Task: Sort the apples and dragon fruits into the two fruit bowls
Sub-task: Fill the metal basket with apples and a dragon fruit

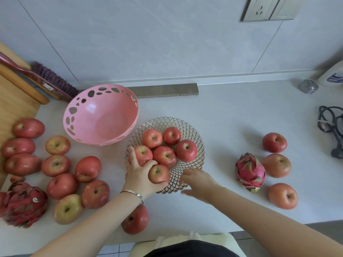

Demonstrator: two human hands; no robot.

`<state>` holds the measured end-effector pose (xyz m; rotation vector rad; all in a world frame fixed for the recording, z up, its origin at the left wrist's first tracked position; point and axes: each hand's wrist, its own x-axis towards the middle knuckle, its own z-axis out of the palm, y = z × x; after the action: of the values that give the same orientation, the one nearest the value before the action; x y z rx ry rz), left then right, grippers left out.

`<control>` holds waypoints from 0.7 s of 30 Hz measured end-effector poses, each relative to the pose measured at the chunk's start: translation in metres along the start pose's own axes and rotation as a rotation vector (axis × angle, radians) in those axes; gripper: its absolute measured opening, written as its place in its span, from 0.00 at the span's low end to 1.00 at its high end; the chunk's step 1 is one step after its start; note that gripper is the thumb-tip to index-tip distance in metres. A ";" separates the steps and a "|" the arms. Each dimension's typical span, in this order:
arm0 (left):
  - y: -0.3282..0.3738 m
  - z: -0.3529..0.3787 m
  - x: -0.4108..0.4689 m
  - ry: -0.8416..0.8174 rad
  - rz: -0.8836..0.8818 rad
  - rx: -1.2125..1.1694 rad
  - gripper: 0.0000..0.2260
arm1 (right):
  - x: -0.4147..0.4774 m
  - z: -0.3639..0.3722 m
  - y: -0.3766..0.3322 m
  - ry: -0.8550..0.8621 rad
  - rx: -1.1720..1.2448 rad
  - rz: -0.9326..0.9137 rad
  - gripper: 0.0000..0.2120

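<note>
A clear glass bowl (194,134) in the middle of the counter holds several red apples. My left hand (138,175) grips one apple (158,173) at the bowl's near rim, its fingers reaching up against another apple (143,154) in the bowl. My right hand (197,179) hovers with relaxed fingers at the bowl's near right edge, holding nothing. An empty pink perforated bowl (83,108) sits tilted behind on the left. Several loose apples (55,165) and a dragon fruit (22,204) lie left. Another dragon fruit (250,172) lies right among three apples (277,165).
One apple (135,219) lies near the counter's front edge under my left forearm. A wooden board (13,101) and a brush (53,80) are at the back left. A black cable (330,123), a small cap (308,86) and a white bottle (332,75) sit far right.
</note>
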<state>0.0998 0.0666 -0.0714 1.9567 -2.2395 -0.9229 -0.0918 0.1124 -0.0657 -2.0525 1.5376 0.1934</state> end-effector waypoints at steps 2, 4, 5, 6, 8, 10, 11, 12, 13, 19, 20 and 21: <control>0.004 0.000 0.000 -0.002 -0.013 -0.012 0.28 | 0.000 -0.003 0.007 0.014 -0.024 -0.004 0.12; 0.007 -0.001 0.000 -0.011 -0.028 -0.014 0.27 | 0.001 -0.005 0.011 0.008 -0.073 -0.022 0.11; 0.009 -0.001 -0.001 -0.007 -0.033 -0.012 0.26 | 0.001 -0.005 0.013 0.014 -0.091 -0.025 0.10; 0.011 -0.002 -0.002 0.002 -0.040 -0.003 0.25 | 0.002 -0.004 0.015 0.027 -0.097 -0.026 0.10; 0.019 -0.003 -0.004 0.034 -0.048 0.075 0.25 | 0.001 -0.002 0.018 0.060 -0.088 -0.021 0.10; 0.029 -0.003 -0.005 0.031 -0.066 0.206 0.27 | 0.000 -0.001 0.019 0.091 -0.068 -0.015 0.10; 0.032 -0.003 -0.006 0.006 -0.085 0.255 0.29 | 0.000 0.000 0.018 0.095 -0.062 -0.012 0.10; 0.033 -0.002 -0.006 -0.027 -0.095 0.297 0.32 | 0.000 0.000 0.017 0.101 -0.052 -0.007 0.10; 0.032 -0.002 -0.005 -0.055 -0.088 0.333 0.34 | 0.000 0.000 0.017 0.107 -0.043 -0.006 0.10; 0.022 -0.002 -0.004 0.012 0.069 0.461 0.35 | 0.000 0.000 0.016 0.114 -0.039 0.002 0.09; 0.021 -0.002 -0.003 0.016 0.094 0.492 0.36 | -0.001 0.001 0.016 0.118 -0.039 0.003 0.09; 0.020 -0.003 -0.003 0.017 0.114 0.515 0.37 | -0.001 0.002 0.016 0.123 -0.038 0.003 0.09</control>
<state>0.0833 0.0690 -0.0591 1.9540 -2.7499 -0.3319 -0.1064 0.1111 -0.0726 -2.1267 1.6215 0.1001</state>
